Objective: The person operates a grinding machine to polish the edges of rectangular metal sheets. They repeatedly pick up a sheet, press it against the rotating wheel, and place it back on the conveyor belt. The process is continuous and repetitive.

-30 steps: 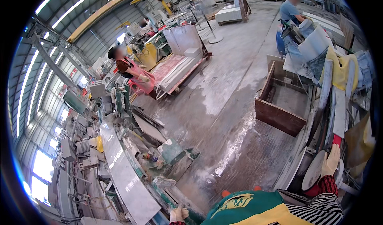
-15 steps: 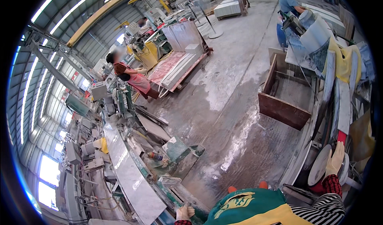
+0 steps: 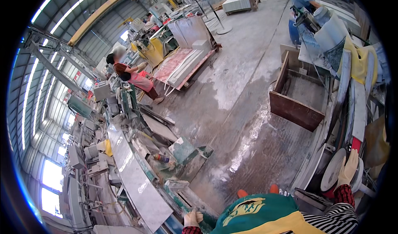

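Pale strip (image 3: 360, 114) lies at person's right; red piece (image 3: 356, 144) at near end. Right grip (image 3: 347, 168) open, fingers extended by red piece. Left grip (image 3: 192, 218) at green frame (image 3: 177, 202); closure cannot be told. Strip judged stiff, heavy, brittle; hold long edges.

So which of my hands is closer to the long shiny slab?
Left. Your left hand is just to the right of the slab's lower end, slightly apart from it; your right hand is far off to the right, beside the grey disc.
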### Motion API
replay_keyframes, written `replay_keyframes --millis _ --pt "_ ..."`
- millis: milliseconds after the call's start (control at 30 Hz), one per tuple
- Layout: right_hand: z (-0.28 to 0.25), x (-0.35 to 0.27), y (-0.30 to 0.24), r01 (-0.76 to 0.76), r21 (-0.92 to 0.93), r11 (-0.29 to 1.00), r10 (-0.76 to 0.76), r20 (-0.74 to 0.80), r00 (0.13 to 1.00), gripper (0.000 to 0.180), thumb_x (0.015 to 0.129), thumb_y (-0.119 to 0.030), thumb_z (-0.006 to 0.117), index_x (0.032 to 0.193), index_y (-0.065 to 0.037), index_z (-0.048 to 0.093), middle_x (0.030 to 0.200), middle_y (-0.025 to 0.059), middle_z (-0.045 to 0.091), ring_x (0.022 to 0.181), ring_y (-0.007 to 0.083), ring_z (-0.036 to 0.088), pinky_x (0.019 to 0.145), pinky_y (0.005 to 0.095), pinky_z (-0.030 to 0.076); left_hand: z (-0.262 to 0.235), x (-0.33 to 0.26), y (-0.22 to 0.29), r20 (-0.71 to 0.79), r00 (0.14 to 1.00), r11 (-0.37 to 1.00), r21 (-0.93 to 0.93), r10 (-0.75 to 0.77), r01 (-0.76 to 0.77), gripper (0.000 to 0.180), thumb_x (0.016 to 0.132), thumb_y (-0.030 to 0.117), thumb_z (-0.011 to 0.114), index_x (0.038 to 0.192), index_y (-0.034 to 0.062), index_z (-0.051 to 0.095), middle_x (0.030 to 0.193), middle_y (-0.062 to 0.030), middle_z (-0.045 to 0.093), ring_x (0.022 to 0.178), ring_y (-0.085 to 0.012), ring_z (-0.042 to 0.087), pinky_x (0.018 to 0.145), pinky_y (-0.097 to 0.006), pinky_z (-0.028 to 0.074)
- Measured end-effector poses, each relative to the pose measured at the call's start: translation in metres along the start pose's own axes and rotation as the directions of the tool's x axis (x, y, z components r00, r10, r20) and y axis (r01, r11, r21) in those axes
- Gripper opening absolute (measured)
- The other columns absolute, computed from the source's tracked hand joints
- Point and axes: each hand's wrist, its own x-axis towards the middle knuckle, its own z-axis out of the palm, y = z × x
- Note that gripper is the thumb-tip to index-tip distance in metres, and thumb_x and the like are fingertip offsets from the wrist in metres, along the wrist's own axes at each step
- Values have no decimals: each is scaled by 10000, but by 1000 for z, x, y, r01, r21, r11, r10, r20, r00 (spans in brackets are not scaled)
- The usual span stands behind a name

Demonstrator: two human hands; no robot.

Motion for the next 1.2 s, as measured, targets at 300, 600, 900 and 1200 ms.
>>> replay_keyframes --millis 300,600,900,1200 --pt "2 -8 -1 36 23 999 -34 -72 997 525 982 -113 540 1480 -5 417 1518 218 427 1413 388 383 1183 460 298 -14 19 -13 -1 999 999 -24 37 -37 340 1013 171 553 878 -141 574 592 -150 571 407 -190 488 376 -275 342" --pt "5 -19 1 39 -30 999 -42 -118 992 522 991 -127 531 1486 -12 415 1525 206 424 1421 378 377 1190 459 290 -8 12 -10 -21 994 994 0 105 -105 321 995 134 546 838 -142 585 590 -176 586 412 -212 519 375 -288 377" --pt "0 -26 -6 17 -24 1000 -20 -138 990 519 987 -120 533 1483 -15 422 1528 196 425 1421 371 379 1192 471 282 5 -1 -4 -105 991 994 65 89 -82 284 975 95 492 851 -147 573 596 -129 541 427 -181 463 395 -293 319" --pt "-6 -34 -13 22 -31 999 -27 -167 986 524 977 -108 541 1480 -18 427 1521 191 432 1412 381 387 1183 473 295 9 2 1 -156 987 991 133 31 -10 286 991 101 476 835 -129 547 563 -92 464 415 -170 395 397 -303 262"
